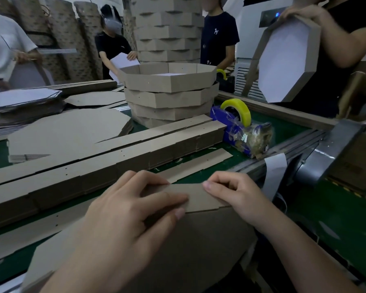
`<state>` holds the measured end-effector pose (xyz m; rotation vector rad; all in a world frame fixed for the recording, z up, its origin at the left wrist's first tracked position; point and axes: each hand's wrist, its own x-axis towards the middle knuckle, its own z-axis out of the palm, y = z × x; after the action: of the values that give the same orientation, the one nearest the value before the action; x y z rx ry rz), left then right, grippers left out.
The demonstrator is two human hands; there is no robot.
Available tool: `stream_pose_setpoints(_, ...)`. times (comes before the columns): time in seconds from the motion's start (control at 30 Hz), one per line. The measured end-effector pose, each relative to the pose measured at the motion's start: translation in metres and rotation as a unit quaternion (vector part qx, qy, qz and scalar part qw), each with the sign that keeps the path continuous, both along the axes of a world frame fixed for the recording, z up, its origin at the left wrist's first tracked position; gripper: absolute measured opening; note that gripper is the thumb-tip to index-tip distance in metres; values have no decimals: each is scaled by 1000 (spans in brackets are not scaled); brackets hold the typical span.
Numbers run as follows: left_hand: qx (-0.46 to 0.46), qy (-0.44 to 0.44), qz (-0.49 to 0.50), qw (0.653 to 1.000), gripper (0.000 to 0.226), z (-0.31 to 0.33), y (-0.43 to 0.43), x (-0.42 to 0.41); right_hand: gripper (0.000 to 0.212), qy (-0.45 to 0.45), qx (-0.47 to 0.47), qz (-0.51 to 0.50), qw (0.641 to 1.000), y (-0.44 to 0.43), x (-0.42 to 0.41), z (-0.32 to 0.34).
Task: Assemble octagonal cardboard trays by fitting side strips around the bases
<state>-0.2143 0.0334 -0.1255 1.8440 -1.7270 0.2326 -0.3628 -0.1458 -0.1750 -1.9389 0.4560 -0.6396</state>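
Left hand (131, 208) clamps the side strip (197, 197) between thumb and fingers and right hand (230, 195) pinches its end with curled fingers, right along the base (199, 246) edge; risk: uneven pull skews the strip off that edge and creases it.

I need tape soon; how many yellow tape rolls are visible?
2: a roll on the blue dispenser, another roll behind the tray stack, partly hidden. Others may be hidden.

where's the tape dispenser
In the head view, the tape dispenser sits right of centre on the green belt, at the right end of the strip stack, beside the finished trays.
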Motion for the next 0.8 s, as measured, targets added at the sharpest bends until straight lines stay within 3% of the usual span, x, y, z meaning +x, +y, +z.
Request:
stream_pose_setpoints(0.13,-7,13,1,1000,30,0,1,4,34,-2,-56,-9,998,0,5,-2)
stream_pose_setpoints(0.27,1,26,-5,1000,30,0,1,9,27,-22,-94,-24,995,4,9,-6)
stream_pose_setpoints(0.53,-6,76,6,997,31,-2,1,11,19,-24,10,72,997,-6,12,2)
stream_pose_setpoints(0.67,2,79,4,997,33,-2,-1,13,21,-25,-19,67,997,-9,13,-3)
stream_pose_setpoints(0.8,9,63,10,998,32,-2,-2,13,25,-19,-106,42,993,-10,13,-10)
